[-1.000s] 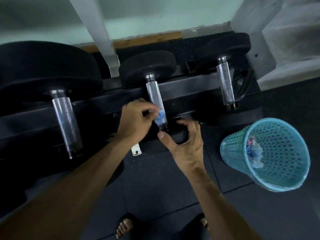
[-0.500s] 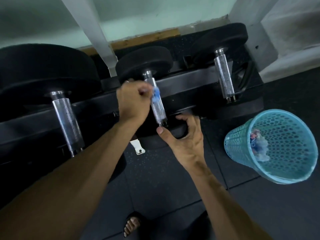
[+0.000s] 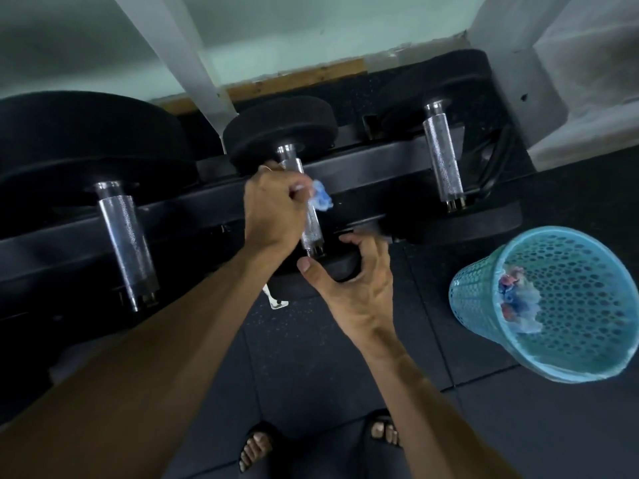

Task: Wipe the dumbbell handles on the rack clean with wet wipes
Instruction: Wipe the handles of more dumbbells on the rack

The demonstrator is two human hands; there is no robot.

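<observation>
Three dumbbells lie across a black rack (image 3: pixel 380 157), each with a knurled chrome handle. My left hand (image 3: pixel 273 209) grips a crumpled blue-white wet wipe (image 3: pixel 320 198) wrapped against the upper half of the middle handle (image 3: pixel 311 233). My right hand (image 3: pixel 356 281) holds the near black head (image 3: pixel 340 266) of that dumbbell, thumb on its front and fingers curled over its top. The left handle (image 3: pixel 126 243) and the right handle (image 3: pixel 442 160) are bare.
A turquoise perforated bin (image 3: pixel 567 305) with used wipes inside stands tilted on the dark rubber floor at the right. A white post (image 3: pixel 183 53) rises behind the rack. A small white tag (image 3: pixel 275 300) hangs under the rack. My sandalled feet (image 3: pixel 256 447) show below.
My left hand slid the wipe from the lower end of the middle handle up to its upper part. My right hand stayed on the near head.
</observation>
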